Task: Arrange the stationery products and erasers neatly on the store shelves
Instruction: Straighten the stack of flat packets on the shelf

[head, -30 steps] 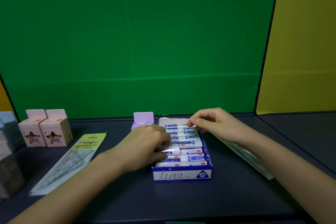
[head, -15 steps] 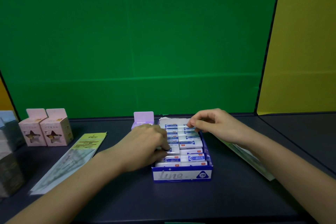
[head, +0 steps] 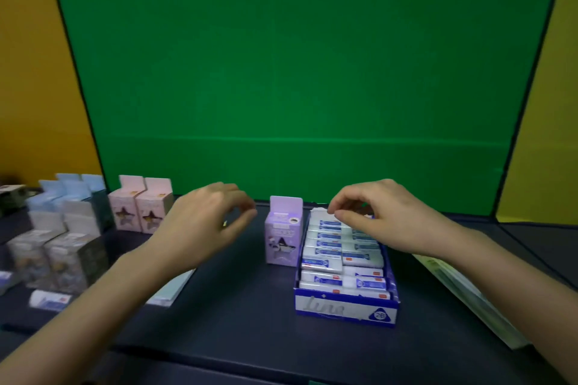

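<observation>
A blue display box [head: 345, 309] full of white erasers [head: 322, 262] in blue sleeves stands on the dark shelf [head: 244, 306]. My right hand [head: 378, 216] hovers over the box's far end, fingertips pinched at the top erasers; whether it grips one I cannot tell. My left hand [head: 203, 222] is raised to the left of the box, fingers apart and empty. A lilac carton [head: 283, 234] with a star window stands against the box's left side.
Two pink star-window cartons [head: 140, 206] stand at the back left. Blue, white and dark cartons [head: 62, 228] crowd the far left. A loose eraser [head: 50, 300] lies at front left. Flat plastic packets lie under my left arm [head: 169, 291] and right of the box [head: 463, 297].
My left hand has lifted off the erasers and swung left, away from the box. The view has shifted left, bringing more cartons into sight. My right hand stays at the box's far end.
</observation>
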`<state>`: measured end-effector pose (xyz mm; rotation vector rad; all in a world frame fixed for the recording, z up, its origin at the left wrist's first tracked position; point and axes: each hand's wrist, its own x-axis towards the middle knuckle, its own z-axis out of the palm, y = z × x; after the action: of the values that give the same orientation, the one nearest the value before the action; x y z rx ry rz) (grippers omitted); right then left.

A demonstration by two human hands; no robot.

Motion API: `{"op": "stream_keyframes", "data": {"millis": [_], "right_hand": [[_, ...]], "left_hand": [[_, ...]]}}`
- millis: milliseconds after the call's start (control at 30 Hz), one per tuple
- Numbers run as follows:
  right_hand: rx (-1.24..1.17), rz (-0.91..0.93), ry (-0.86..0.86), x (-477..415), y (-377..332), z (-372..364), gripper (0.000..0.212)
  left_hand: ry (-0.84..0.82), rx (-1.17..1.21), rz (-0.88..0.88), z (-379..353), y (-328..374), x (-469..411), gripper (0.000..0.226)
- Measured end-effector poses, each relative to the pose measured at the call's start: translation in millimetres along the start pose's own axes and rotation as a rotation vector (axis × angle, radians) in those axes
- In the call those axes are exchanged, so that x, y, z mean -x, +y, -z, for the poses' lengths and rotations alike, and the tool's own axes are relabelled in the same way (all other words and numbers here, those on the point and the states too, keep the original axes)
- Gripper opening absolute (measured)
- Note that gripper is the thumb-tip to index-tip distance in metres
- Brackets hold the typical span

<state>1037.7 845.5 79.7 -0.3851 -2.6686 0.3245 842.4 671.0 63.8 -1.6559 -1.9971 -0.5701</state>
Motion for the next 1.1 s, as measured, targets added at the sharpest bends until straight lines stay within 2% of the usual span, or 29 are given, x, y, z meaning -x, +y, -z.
{"op": "stream_keyframes", "data": {"millis": [200,400,600,833,1000,1100], "right_hand": [[-0.021,0.156,-0.024,-13.8,-38.4,-11.9,0.016],[-0.006,0.188,-0.059,-22.5,-72.2,-28.3,0.017],[0.018,0.115,-0.049,-27.8,-95.6,-47.6,0.018],[0.007,-0.047,0.01,-29.2,-110.8,-61.5,0.017],[-0.004,-0.136,0.07,-25.8,-113.0,-67.6,0.015],[0.0,-0.172,0.074,-22.2,-113.4,-68.3,0.014]], "left_hand": [[-0.002,-0.081,0.151,15.7,-14.2,51.5,0.049],[-0.057,-0.052,0.278,22.0,-35.9,90.6,0.056],[-0.173,-0.044,0.365,7.6,-50.2,104.2,0.043],[-0.49,-0.147,0.541,-16.7,-68.1,75.9,0.08],[-0.503,-0.082,0.559,-22.4,-76.9,64.0,0.07],[-0.514,-0.032,0.583,-23.3,-83.1,59.2,0.081]]}}
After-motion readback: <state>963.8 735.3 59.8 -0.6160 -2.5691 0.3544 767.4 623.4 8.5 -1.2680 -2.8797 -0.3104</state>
